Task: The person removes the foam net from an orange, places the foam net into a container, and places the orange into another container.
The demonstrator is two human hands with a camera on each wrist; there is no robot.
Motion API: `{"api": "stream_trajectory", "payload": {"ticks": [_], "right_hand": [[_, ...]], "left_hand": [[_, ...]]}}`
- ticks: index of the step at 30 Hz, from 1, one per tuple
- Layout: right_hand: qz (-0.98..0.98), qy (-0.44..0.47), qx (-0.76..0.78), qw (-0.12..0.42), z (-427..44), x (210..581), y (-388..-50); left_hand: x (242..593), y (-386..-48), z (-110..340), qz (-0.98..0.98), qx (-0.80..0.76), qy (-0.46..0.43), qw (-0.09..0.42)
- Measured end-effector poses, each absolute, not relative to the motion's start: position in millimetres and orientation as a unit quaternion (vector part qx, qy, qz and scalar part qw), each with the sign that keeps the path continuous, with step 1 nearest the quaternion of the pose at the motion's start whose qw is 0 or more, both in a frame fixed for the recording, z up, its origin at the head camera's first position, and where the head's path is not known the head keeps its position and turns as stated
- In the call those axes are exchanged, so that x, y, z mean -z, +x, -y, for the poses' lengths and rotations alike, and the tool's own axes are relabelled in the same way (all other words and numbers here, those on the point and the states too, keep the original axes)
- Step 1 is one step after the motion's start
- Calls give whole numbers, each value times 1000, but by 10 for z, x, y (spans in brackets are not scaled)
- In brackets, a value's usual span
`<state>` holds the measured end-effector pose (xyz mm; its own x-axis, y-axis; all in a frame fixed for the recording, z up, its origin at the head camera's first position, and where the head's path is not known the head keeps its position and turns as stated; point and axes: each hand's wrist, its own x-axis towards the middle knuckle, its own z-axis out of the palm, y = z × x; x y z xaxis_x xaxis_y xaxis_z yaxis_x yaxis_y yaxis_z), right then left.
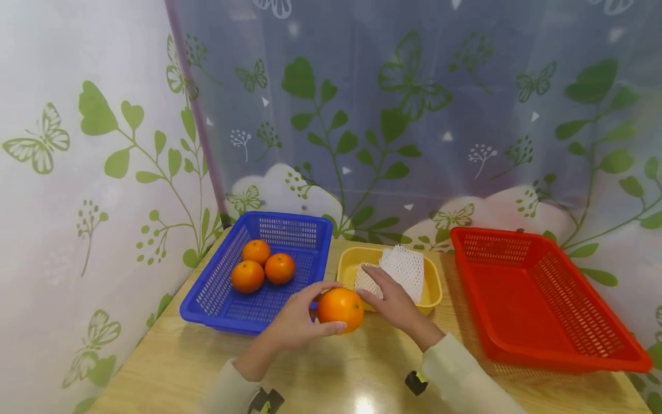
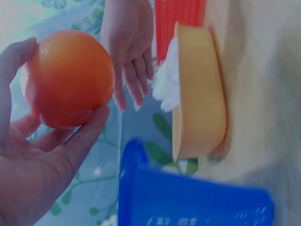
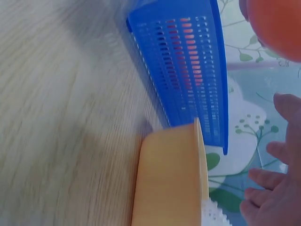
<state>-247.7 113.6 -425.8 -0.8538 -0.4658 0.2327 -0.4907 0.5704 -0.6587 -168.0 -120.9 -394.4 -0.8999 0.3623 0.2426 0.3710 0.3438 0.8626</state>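
An orange (image 1: pixel 340 310) is gripped by my left hand (image 1: pixel 300 322), thumb on the near side and fingers over the far side; the left wrist view shows the orange (image 2: pixel 70 77) held up off the table. My right hand (image 1: pixel 390 302) hovers above a yellow basin (image 1: pixel 433 282), its fingers extended and holding nothing. White foam net sleeves (image 1: pixel 405 270) lie in that basin, partly covered by the right hand. Three more oranges (image 1: pixel 280 268) sit together inside a blue basket (image 1: pixel 305 230) at the left.
A red basket (image 1: pixel 517 322) stands on the right side of the wooden table (image 1: pixel 331 379). Behind the containers hangs a patterned curtain (image 1: pixel 357 115) with leaves and butterflies. The blue basket's front wall is just left of the orange in hand.
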Motion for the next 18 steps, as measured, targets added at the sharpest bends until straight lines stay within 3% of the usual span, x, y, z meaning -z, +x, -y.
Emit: {"api": "stream_trajectory", "payload": {"ticks": [3,11,18], "right_hand": [[876,283,-389,24,-1061,4263,-2448],[873,288,-393,-9,-740,4303,-2297],[876,298,-376,-46,-471,4288,-2207]], "left_hand": [[3893,-1689,1325,820,527,-222,15],[3856,-1745,1618,860,463,-185,108],[3872,-1819,1830,889,433,-95,115]]}}
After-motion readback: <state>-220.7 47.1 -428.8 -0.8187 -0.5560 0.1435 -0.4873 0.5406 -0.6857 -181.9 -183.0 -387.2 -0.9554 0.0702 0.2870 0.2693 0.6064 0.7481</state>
